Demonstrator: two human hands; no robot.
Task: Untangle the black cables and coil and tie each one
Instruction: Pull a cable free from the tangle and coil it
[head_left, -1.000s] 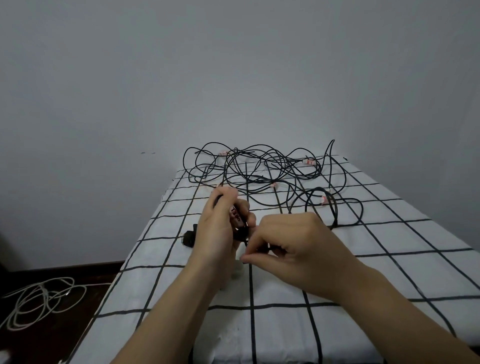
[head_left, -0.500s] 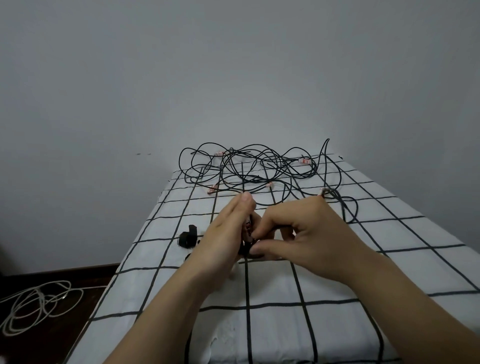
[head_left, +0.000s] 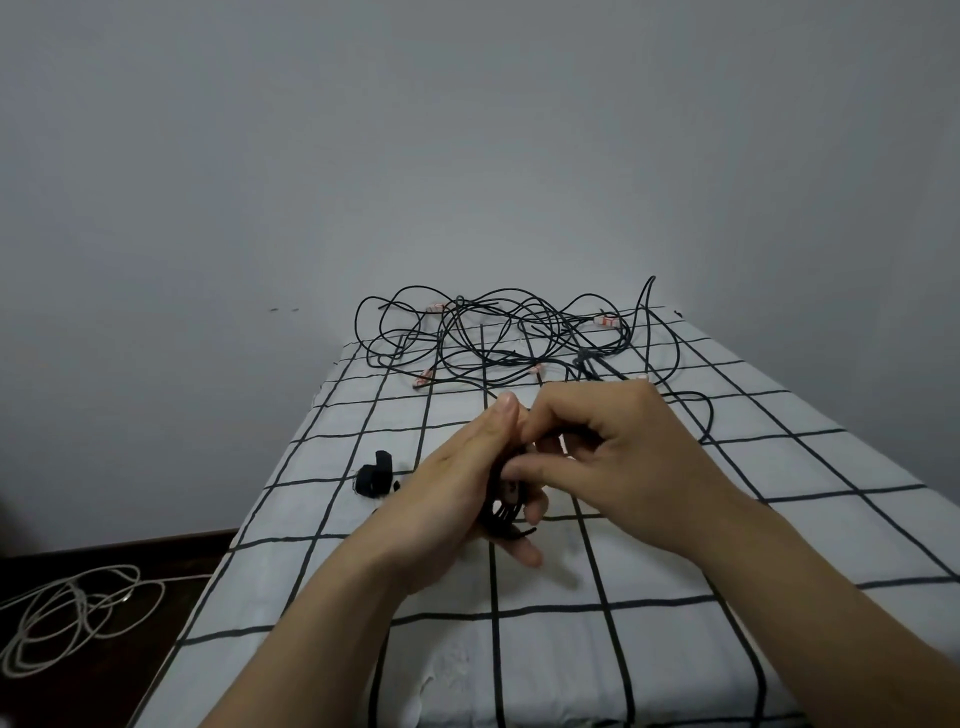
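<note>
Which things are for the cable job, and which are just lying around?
For the job:
- coiled black cable, held between the left hand and right hand
- tangled black cables at the far end of the bed
- small black piece beside the left hand, maybe a tie; hard to tell

Just lying about:
- white cord on the floor
- checked sheet underneath

Black cables (head_left: 498, 343) on white black-gridded sheet (head_left: 545, 665), grey wall (head_left: 467, 156), off-white cord (head_left: 67, 618), dark floor (head_left: 93, 696).
</note>
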